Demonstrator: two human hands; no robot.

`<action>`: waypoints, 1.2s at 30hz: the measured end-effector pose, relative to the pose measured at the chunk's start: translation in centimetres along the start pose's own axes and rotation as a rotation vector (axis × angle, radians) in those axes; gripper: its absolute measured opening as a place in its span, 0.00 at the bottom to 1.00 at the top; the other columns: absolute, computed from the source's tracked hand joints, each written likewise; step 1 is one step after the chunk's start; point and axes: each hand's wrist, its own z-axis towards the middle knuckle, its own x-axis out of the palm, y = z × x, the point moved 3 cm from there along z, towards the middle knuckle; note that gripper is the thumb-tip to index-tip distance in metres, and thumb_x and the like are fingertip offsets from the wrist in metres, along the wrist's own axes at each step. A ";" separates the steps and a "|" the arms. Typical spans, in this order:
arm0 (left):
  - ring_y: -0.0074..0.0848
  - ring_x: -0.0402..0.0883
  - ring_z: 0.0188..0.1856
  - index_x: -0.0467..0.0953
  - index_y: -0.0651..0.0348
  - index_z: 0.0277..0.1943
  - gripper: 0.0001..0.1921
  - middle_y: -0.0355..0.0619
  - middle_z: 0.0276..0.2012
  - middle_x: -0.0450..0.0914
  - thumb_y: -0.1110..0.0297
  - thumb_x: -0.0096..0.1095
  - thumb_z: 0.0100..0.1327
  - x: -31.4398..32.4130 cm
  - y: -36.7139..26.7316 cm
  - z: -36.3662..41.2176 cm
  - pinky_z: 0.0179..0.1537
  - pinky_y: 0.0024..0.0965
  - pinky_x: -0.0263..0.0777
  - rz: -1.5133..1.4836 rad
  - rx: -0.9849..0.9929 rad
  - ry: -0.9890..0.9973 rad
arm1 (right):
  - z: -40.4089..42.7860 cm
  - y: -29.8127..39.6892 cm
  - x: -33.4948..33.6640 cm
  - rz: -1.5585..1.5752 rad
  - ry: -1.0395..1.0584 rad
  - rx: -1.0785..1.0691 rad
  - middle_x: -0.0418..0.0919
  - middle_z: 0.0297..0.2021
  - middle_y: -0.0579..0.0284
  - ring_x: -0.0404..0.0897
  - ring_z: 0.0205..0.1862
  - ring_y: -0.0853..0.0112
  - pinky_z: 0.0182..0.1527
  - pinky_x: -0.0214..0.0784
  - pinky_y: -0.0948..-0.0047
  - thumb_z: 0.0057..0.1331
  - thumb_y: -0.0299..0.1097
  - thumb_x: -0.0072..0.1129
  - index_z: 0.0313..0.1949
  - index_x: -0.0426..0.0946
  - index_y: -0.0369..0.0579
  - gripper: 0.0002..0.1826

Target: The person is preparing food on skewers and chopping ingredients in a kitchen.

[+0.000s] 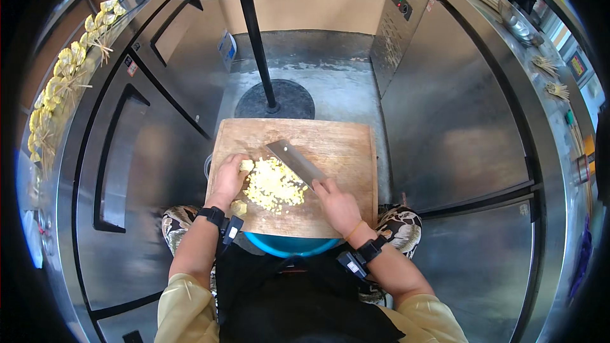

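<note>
In my right hand (337, 204) is the handle of a cleaver (296, 161), its broad blade slanting up and left over the board. My left hand (228, 178) has its fingertips at a pale yellow chunk (247, 165); its thumb side is partly hidden, but the fingers appear to hold the chunk. Between my hands lies a spread of finely chopped pale yellow pieces (276, 185), perhaps ginger. Another uncut chunk (238, 207) rests below my left wrist. All of it lies on a wooden cutting board (343, 143).
Beneath the board's near edge shows a blue basin (290, 245). A fan stand with a round base (248, 100) rises beyond the board. Stainless steel cabinets (452, 105) flank both sides. Skewered yellow slices (52, 88) line the left counter; bundled sticks (556, 90) and a metal bowl (519, 24) are right.
</note>
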 end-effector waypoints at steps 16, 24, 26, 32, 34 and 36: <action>0.44 0.74 0.48 0.74 0.60 0.45 0.17 0.51 0.43 0.77 0.58 0.61 0.59 -2.0 -8.1 1.9 0.51 0.41 0.66 0.179 0.206 -0.314 | -1.9 1.8 -2.2 -0.118 -0.111 -0.207 0.69 0.43 0.59 0.77 0.35 0.66 0.31 0.73 0.71 0.56 0.26 0.49 0.55 0.68 0.52 0.24; 0.36 0.82 0.32 0.77 0.61 0.37 0.09 0.46 0.28 0.83 0.65 0.55 0.64 1.3 -0.8 2.2 0.35 0.36 0.73 -0.418 -0.206 -0.121 | -2.9 -0.9 -2.9 -0.047 -0.110 -0.055 0.67 0.47 0.54 0.77 0.36 0.61 0.34 0.74 0.68 0.56 0.24 0.48 0.56 0.67 0.54 0.25; 0.33 0.82 0.35 0.78 0.61 0.39 0.07 0.47 0.30 0.83 0.69 0.56 0.63 1.9 -1.1 1.0 0.38 0.33 0.73 -0.502 -0.176 -0.078 | -2.5 -2.3 -3.0 -0.023 -0.072 0.086 0.67 0.48 0.53 0.77 0.37 0.59 0.36 0.74 0.65 0.57 0.23 0.48 0.56 0.67 0.54 0.25; 0.42 0.72 0.55 0.76 0.56 0.50 0.18 0.51 0.49 0.76 0.76 0.60 0.54 -1.3 -2.1 -0.7 0.56 0.34 0.66 0.114 0.066 -0.168 | -0.9 -4.5 -1.7 0.064 -0.192 0.352 0.64 0.50 0.48 0.78 0.40 0.53 0.40 0.72 0.59 0.59 0.23 0.47 0.55 0.67 0.51 0.23; 0.43 0.67 0.59 0.73 0.55 0.53 0.24 0.53 0.54 0.70 0.77 0.60 0.51 -0.9 -0.4 -0.9 0.59 0.36 0.63 0.120 -0.034 -0.088 | -0.4 -4.4 -0.8 0.056 -0.177 0.355 0.64 0.50 0.47 0.78 0.40 0.52 0.40 0.73 0.59 0.58 0.23 0.48 0.55 0.68 0.51 0.23; 0.44 0.68 0.57 0.73 0.55 0.54 0.24 0.54 0.55 0.70 0.74 0.63 0.51 -0.5 0.2 -0.7 0.58 0.37 0.64 0.066 -0.114 0.049 | 0.1 -4.6 0.0 0.040 -0.163 0.369 0.64 0.50 0.47 0.78 0.40 0.52 0.40 0.73 0.59 0.58 0.23 0.49 0.54 0.68 0.52 0.23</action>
